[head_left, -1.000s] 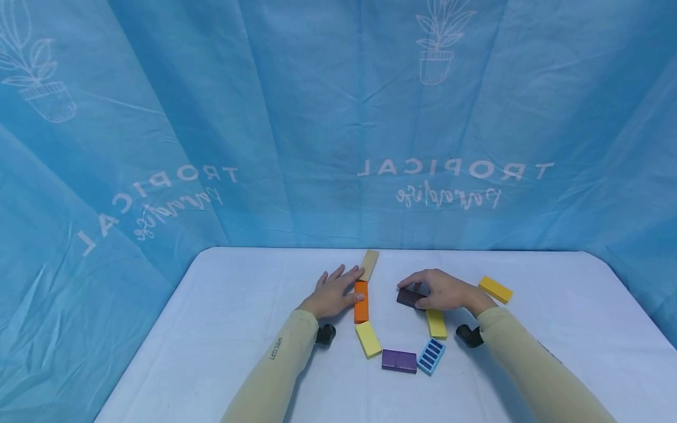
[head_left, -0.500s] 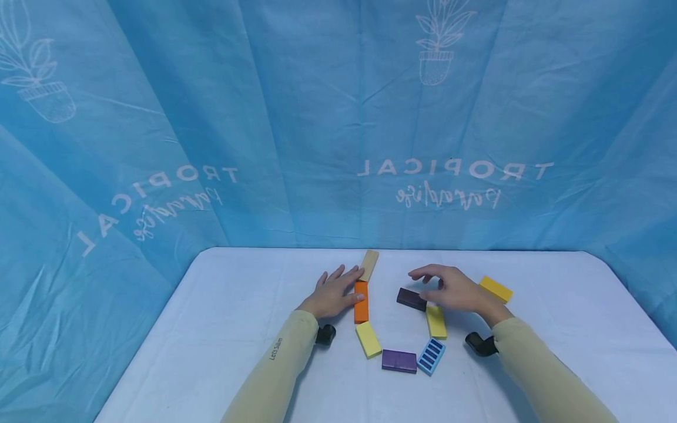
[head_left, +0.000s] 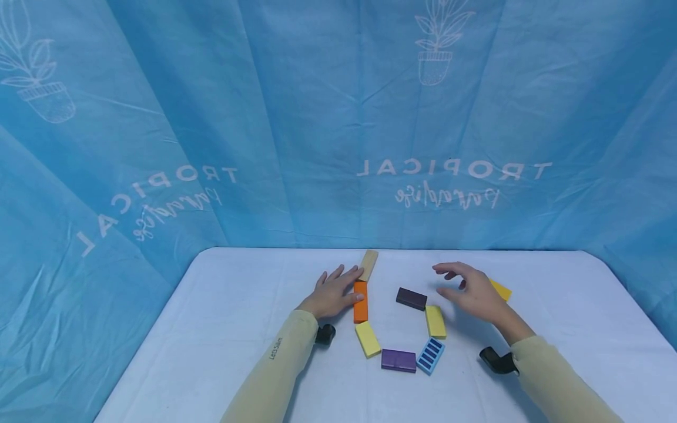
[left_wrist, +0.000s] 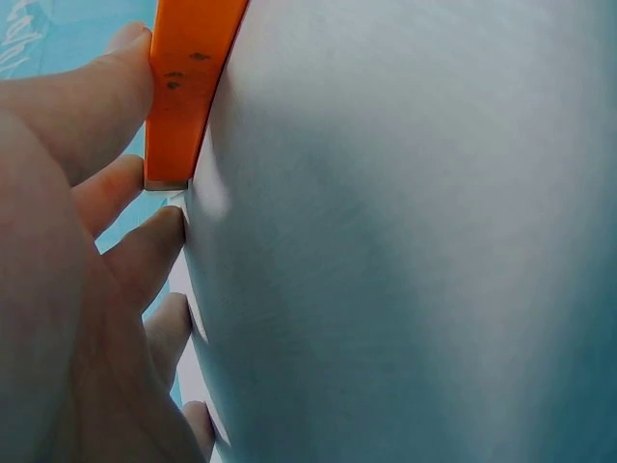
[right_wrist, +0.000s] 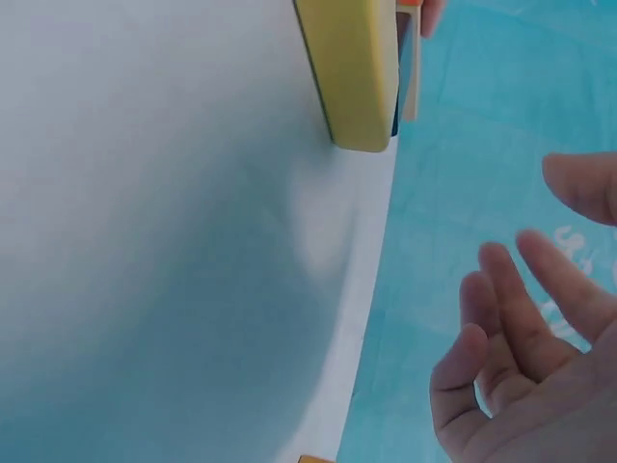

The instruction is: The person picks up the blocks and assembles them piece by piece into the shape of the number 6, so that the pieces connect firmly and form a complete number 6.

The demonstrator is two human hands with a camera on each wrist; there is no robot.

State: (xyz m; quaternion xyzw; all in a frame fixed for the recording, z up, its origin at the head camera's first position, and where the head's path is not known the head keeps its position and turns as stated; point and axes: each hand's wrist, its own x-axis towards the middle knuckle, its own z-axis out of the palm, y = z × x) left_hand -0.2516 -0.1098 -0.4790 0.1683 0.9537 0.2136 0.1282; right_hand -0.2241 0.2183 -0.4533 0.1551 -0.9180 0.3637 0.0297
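Observation:
My left hand (head_left: 330,295) lies with fingers spread at the left side of a curved row of blocks. Its thumb touches the orange block (head_left: 361,310), and its index fingertip is at the lower end of the natural wood block (head_left: 369,263). In the left wrist view the thumb rests on the orange block (left_wrist: 193,87) near its end. My right hand (head_left: 471,292) hovers with loosely bent fingers and holds nothing. It is right of the dark block (head_left: 411,298) and partly covers the deep yellow block (head_left: 500,289). A light yellow block (head_left: 436,322) lies below the dark one.
The row continues through a pale yellow block (head_left: 368,339), a purple block (head_left: 399,361) and a light blue block with dark bars (head_left: 431,355). All lie flat on the white tabletop (head_left: 211,341). A blue printed curtain (head_left: 317,117) hangs behind the table.
My right hand has let go of the dark block and moved right, toward the deep yellow block. The dark block stays where it was. My left hand has not moved.

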